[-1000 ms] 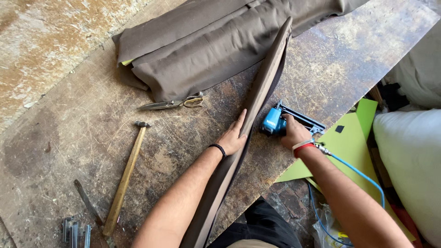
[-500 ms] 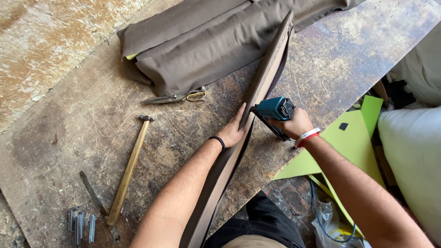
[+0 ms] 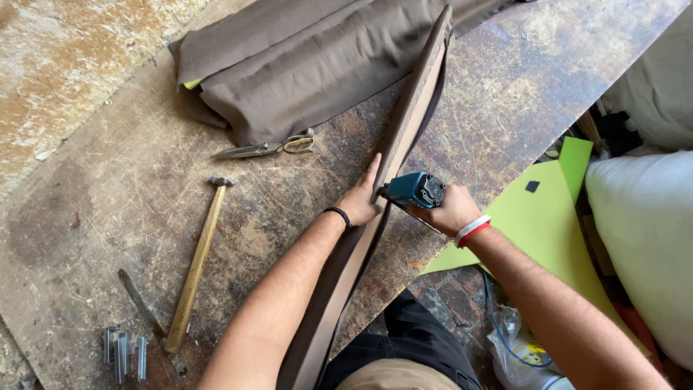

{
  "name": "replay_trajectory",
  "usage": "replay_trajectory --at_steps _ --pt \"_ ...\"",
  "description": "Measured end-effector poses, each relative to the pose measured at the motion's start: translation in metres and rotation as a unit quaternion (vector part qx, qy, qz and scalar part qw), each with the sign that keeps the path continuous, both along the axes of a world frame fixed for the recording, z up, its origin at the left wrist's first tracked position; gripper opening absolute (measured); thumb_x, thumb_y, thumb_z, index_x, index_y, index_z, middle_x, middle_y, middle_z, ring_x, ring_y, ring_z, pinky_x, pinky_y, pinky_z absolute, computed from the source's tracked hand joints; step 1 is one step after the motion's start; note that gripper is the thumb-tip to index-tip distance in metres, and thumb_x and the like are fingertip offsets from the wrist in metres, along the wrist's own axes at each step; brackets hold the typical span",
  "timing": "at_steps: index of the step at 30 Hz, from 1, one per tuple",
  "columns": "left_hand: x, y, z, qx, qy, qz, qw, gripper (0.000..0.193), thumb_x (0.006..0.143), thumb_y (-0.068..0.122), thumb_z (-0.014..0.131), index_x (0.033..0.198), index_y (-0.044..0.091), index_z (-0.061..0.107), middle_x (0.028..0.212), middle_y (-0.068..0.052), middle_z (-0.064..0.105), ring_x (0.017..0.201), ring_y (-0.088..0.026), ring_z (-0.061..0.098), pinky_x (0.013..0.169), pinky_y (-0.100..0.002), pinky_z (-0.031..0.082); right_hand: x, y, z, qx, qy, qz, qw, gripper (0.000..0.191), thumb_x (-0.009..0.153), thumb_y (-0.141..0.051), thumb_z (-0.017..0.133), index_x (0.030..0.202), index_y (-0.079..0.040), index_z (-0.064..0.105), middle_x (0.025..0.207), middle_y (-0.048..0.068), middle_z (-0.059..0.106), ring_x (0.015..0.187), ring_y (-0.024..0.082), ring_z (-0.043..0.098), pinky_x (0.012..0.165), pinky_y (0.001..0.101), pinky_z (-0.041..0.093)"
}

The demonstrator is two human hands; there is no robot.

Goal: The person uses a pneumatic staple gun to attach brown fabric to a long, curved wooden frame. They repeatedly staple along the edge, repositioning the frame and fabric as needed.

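Observation:
A long narrow panel wrapped in brown fabric (image 3: 415,108) stands on its edge across the worn wooden table (image 3: 108,180). My left hand (image 3: 363,196) presses flat against its left side, fingers pointing up along it. My right hand (image 3: 449,209) grips a blue-green pneumatic staple gun (image 3: 413,189), whose nose sits against the panel's right side just beside my left fingertips. A thin blue air hose (image 3: 498,318) trails down under my right forearm.
Folded brown fabric (image 3: 303,58) lies at the back of the table. Metal scissors (image 3: 267,148) and a wooden-handled hammer (image 3: 195,263) lie left of the panel; several staple strips (image 3: 123,355) near the front left corner. Green sheet (image 3: 548,209) and white cushion (image 3: 642,245) at right.
My right hand lifted the staple gun from the table's right edge and brought it left against the panel. My left hand stayed on the panel.

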State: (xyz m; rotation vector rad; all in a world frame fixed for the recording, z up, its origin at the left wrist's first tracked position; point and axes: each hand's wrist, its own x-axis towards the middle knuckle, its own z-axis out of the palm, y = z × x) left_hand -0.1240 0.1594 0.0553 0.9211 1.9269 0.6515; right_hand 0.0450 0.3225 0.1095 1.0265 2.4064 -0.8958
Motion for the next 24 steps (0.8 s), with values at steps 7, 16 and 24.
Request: replay_trajectory --at_steps 7,16,24 --pt "0.013 -0.007 0.007 -0.03 0.03 0.089 0.995 0.11 0.081 0.006 0.066 0.165 0.034 0.0 0.119 -0.023 0.073 0.101 -0.036 0.076 0.093 -0.046 0.061 0.012 0.033 -0.031 0.141 0.008 0.0 0.99 0.052 0.087 -0.033 0.076 0.138 -0.023 0.066 0.1 0.014 0.076 0.09 0.029 0.075 0.083 0.0446 0.059" --pt "0.021 0.059 -0.005 0.016 0.182 0.138 0.973 0.098 0.075 0.008 0.072 0.16 0.025 0.024 0.15 -0.017 0.054 0.119 -0.039 0.064 0.097 -0.05 0.054 0.009 -0.006 -0.067 0.147 0.315 -0.1 0.932 0.033 0.087 -0.03 0.076 0.116 -0.014 0.073 0.108 0.013 0.07 0.099 0.029 0.07 0.088 0.0395 0.057" --pt "0.018 0.011 -0.048 0.193 -0.152 0.075 0.967 0.082 0.102 0.051 0.045 0.167 0.016 0.009 0.175 -0.016 0.005 0.16 -0.03 0.008 0.127 -0.045 0.012 -0.044 -0.077 -0.078 -0.273 0.262 -0.512 0.771 0.045 0.105 -0.046 0.044 0.098 -0.008 0.067 0.088 0.004 0.068 0.079 0.019 0.067 0.073 0.0343 0.053"
